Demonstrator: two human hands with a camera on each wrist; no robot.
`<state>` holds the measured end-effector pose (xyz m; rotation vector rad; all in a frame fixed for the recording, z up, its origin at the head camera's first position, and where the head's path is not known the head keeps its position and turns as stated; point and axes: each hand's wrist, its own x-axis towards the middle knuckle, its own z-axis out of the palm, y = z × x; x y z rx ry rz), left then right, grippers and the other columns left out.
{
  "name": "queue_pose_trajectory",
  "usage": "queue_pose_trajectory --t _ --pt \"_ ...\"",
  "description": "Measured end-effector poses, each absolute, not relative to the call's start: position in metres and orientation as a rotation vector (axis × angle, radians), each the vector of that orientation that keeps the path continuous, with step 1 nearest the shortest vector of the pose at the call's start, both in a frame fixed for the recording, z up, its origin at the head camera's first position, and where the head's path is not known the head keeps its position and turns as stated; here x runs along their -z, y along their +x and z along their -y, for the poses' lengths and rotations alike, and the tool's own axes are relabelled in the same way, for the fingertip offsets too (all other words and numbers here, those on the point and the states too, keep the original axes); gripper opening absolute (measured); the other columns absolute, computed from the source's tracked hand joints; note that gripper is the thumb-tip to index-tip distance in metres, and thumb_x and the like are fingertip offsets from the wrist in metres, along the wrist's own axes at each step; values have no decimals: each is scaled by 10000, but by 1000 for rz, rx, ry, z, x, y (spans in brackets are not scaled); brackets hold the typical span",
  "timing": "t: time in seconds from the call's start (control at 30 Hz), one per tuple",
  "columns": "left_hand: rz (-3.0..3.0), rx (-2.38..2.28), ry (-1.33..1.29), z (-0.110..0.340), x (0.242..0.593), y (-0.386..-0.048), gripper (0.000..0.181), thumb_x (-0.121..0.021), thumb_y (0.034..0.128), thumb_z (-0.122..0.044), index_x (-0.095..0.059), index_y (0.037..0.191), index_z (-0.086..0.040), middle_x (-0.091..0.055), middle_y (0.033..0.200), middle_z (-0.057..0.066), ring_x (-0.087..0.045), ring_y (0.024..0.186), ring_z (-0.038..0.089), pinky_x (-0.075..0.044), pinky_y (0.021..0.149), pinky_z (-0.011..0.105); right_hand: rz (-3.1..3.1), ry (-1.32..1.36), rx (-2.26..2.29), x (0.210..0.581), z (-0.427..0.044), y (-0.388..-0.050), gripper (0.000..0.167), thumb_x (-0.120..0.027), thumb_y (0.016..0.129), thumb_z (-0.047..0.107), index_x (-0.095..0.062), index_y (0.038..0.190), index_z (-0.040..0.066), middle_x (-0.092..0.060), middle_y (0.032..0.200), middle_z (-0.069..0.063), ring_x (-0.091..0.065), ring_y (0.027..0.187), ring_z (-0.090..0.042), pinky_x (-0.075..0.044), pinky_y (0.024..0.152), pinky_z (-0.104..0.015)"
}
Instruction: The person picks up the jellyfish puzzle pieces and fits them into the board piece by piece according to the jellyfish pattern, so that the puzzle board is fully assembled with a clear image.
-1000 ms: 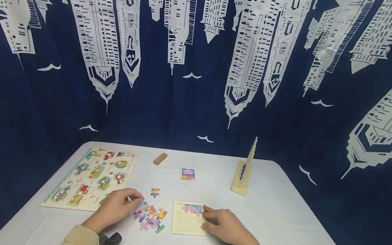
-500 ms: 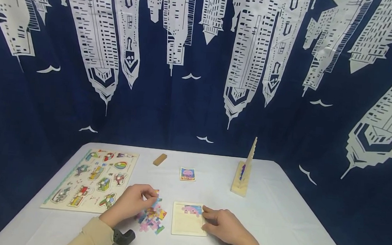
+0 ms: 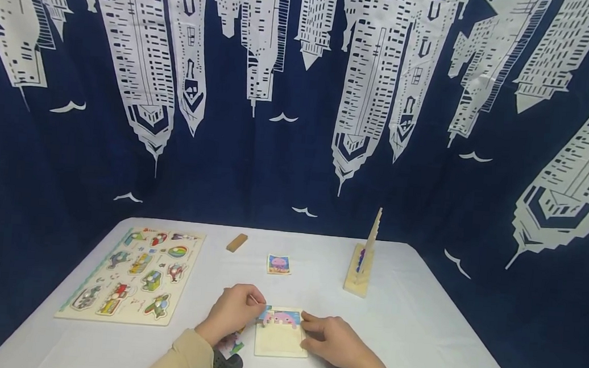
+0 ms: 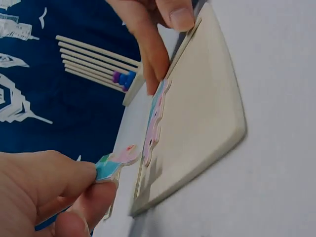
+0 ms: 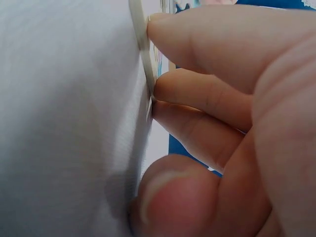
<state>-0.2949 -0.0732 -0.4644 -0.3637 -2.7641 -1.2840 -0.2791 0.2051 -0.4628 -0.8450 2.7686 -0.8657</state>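
Observation:
My left hand (image 3: 236,311) pinches a jigsaw piece (image 4: 114,164), blue and pink with a bit of green, between thumb and fingers. It hovers over the far left corner of a pale wooden puzzle tray (image 3: 281,343). Along the tray's far side lie joined pieces (image 3: 287,318) showing part of a pink face on blue. My right hand (image 3: 337,341) holds the tray's right edge, its thumb nearer me and bent fingers at the far corner. Loose jigsaw pieces (image 3: 232,345) lie left of the tray, largely hidden under my left hand and wrist.
At the left lies a large picture puzzle board (image 3: 134,275) with vehicles. Farther back are a small wooden block (image 3: 237,242) and a square picture card (image 3: 279,264). A wooden stand with rods (image 3: 358,271) and beads rises at the back right.
My left hand has moved right from the loose pieces to the tray's far left corner, bringing a jigsaw piece. My right hand stays at the tray's right edge.

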Motion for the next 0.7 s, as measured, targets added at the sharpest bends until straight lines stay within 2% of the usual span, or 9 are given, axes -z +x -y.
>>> queue_pose_trajectory --t 0.3,0.5,0.7 --pt "2760 1039 -374 61 468 -287 49 -763 891 -203 -715 887 -211 -659 743 -136 -572 651 27 -474 574 256 -2766 -841 882 464 -203 -278 429 -762 914 337 -737 1240 58 -624 1425 -106 -586 1323 -336 -480 1044 -543" --pt "2754 997 -382 58 473 -288 51 -774 890 -195 -724 886 -205 -647 742 -153 -562 652 5 -474 575 244 -2779 -846 857 462 -203 -277 421 -760 918 337 -741 1239 65 -626 1423 -101 -630 1275 -290 -547 986 -433" --pt "2740 895 -418 57 477 -287 99 -806 869 -256 -774 951 -211 -640 820 -127 -566 695 17 -471 589 248 -2782 -838 853 461 -203 -277 411 -760 918 325 -743 1234 62 -627 1425 -96 -593 1320 -315 -493 1043 -511"
